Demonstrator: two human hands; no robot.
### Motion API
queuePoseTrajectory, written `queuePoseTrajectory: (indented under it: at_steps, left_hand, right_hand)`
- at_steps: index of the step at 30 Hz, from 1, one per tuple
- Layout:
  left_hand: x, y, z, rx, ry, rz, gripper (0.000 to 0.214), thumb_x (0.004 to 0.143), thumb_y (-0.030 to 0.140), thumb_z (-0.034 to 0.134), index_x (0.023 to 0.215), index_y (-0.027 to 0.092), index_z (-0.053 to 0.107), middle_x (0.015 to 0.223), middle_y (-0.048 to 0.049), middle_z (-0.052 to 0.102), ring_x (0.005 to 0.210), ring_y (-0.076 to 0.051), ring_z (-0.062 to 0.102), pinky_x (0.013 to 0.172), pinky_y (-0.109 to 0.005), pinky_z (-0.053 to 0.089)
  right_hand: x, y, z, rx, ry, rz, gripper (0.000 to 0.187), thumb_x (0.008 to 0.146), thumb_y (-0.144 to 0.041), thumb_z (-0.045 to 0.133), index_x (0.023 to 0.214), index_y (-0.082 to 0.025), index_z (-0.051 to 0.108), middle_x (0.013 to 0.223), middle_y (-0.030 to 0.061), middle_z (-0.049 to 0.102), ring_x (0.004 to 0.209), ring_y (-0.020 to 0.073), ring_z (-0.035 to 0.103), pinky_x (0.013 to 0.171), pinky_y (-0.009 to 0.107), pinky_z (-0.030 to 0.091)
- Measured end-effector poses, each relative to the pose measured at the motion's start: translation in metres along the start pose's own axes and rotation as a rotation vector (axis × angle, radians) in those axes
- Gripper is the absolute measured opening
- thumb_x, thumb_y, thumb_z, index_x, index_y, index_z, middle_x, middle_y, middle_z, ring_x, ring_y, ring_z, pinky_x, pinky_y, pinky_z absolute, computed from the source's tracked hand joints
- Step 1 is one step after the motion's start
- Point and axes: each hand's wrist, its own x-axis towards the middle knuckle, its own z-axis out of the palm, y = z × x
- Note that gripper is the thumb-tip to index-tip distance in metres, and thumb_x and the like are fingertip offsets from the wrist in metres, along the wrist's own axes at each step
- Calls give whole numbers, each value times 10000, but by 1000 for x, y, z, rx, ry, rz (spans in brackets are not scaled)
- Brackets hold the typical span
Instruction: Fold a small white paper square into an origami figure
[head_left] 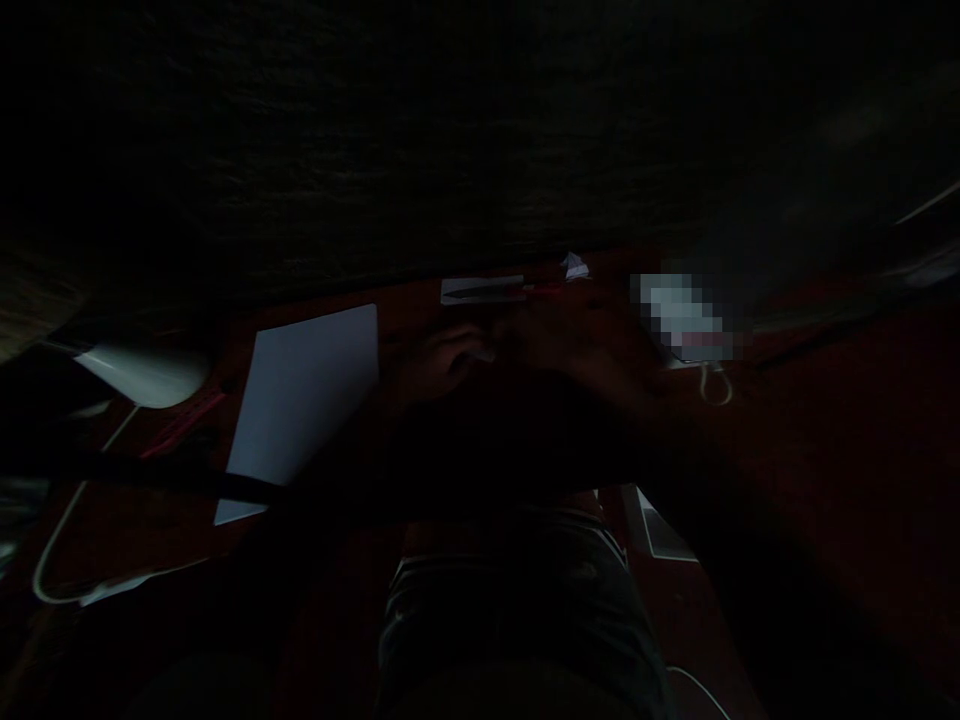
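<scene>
Very low light; detail limited. Left hand (450,350): fingers curled and narrow, near bench centre. A small, pale, flat-looking piece (484,354) shows at its fingertips; cannot tell whether it is gripped. Right hand (536,338): just beside the left, mostly in shadow; cannot tell whether it is wide, narrow or holding anything.

Knife with dark, pointed blade and red handle (495,292): just beyond both hands, long axis crosswise, tip to the left, handle to the right. Right hand judged nearer the handle. Blade lies over a pale rectangular strip (461,284).

Edges: reddish-brown bench (409,318) ends shortly past the knife. Sideways room is bounded by a large white sheet (307,390) at left and a pale, pixelated object (682,315) at right; crumpled white paper (576,268) sits by the handle end.
</scene>
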Motion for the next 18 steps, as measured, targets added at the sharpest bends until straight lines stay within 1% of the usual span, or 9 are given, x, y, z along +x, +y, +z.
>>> queuePoseTrajectory:
  at_steps: [2, 4, 8, 10, 13, 15, 18]
  left_hand:
    - [0, 2, -2, 14, 2, 22, 432, 1020, 83, 618, 1367, 248, 818, 1486, -95, 763, 1414, -297, 721, 1276, -541, 583]
    - [0, 3, -3, 20, 8, 32, 454, 1000, 69, 624, 1361, 259, 823, 1445, -86, 768, 1387, -290, 727, 1260, -527, 593]
    - [0, 2, -3, 51, 9, 12, 436, 980, 77, 634, 1343, 233, 818, 1362, -104, 777, 1363, -319, 717, 1246, -573, 594]
    - [-1, 2, -2, 40, 1, -1, 447, 972, 81, 636, 1362, 227, 799, 1424, -111, 761, 1421, -330, 695, 1272, -594, 577]
    - [-1, 3, -1, -29, -24, 10, 544, 958, 52, 608, 1451, 236, 747, 1568, -107, 719, 1527, -316, 653, 1334, -594, 535]
    - [-1, 4, -1, -56, -28, 21, 575, 958, 39, 583, 1479, 233, 729, 1581, -105, 721, 1523, -307, 662, 1338, -583, 534]
    - [-1, 4, -2, -42, -6, 24, 516, 984, 58, 571, 1436, 225, 757, 1528, -103, 748, 1454, -300, 702, 1298, -558, 564]
  right_hand:
    - [0, 0, 0, 12, 6, 23, 349, 1141, -250, 601, 1322, -260, 899, 1415, 102, 870, 1288, 321, 809, 953, 360, 576]
    - [0, 0, 0, 13, 10, 55, 328, 1131, -261, 634, 1321, -257, 901, 1410, 108, 871, 1288, 331, 810, 948, 365, 582]
    - [3, 5, 2, 8, 41, 89, 318, 1112, -260, 661, 1310, -254, 909, 1379, 117, 879, 1236, 317, 819, 942, 357, 597]
    - [6, 7, 5, 30, 56, 91, 307, 1110, -268, 669, 1294, -268, 914, 1377, 104, 880, 1226, 305, 819, 953, 352, 603]
    - [8, 9, 7, 73, 51, 86, 292, 1117, -291, 674, 1274, -270, 919, 1355, 104, 885, 1198, 302, 826, 945, 357, 606]
    - [8, 9, 6, 80, 34, 81, 296, 1123, -295, 673, 1287, -258, 917, 1342, 118, 888, 1184, 310, 831, 927, 363, 608]
    - [6, 6, 3, 68, 27, 88, 306, 1124, -279, 676, 1318, -242, 910, 1339, 128, 890, 1196, 318, 835, 932, 368, 613]
